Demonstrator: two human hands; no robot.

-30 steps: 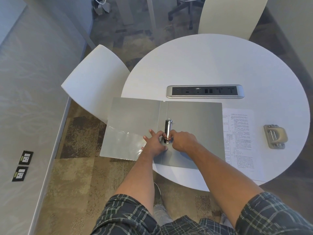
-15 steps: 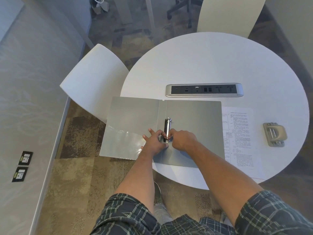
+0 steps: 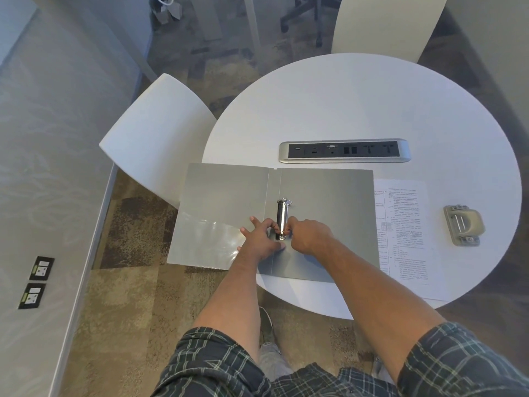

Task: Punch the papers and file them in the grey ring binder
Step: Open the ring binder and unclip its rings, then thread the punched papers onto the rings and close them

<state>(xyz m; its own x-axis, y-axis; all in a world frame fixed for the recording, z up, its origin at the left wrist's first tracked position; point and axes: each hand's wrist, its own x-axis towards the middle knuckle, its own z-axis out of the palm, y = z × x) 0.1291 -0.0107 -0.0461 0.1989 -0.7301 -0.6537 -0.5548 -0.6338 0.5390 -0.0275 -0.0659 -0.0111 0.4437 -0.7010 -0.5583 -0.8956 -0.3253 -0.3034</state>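
Little has changed since a second ago: both hands stay at the near end of the metal ring clip, and only the view has drifted slightly.

Left of the clip, a white moulded chair [image 3: 156, 133] stands off the round white table [image 3: 372, 104]. The grey ring binder [image 3: 329, 202] lies open and flat on the table's near side, its left cover with a clear plastic pocket [image 3: 206, 245] hanging past the table edge. The left hand [image 3: 259, 242] rests on the binder just left of the clip, two fingers spread flat on the cover and the others curled in against the shiny metal ring clip [image 3: 282, 217]. The right hand [image 3: 307, 236] meets it from the other side, fingertips pinched on the clip's near end; whether the rings are open is hard to tell. Beyond the clip, a silver power-socket strip [image 3: 345, 151] is set into the tabletop. Right of the clip, printed white papers [image 3: 403, 230] lie partly under the binder's right cover. Farther right sits a beige-grey hole punch [image 3: 462, 224], apart from the papers
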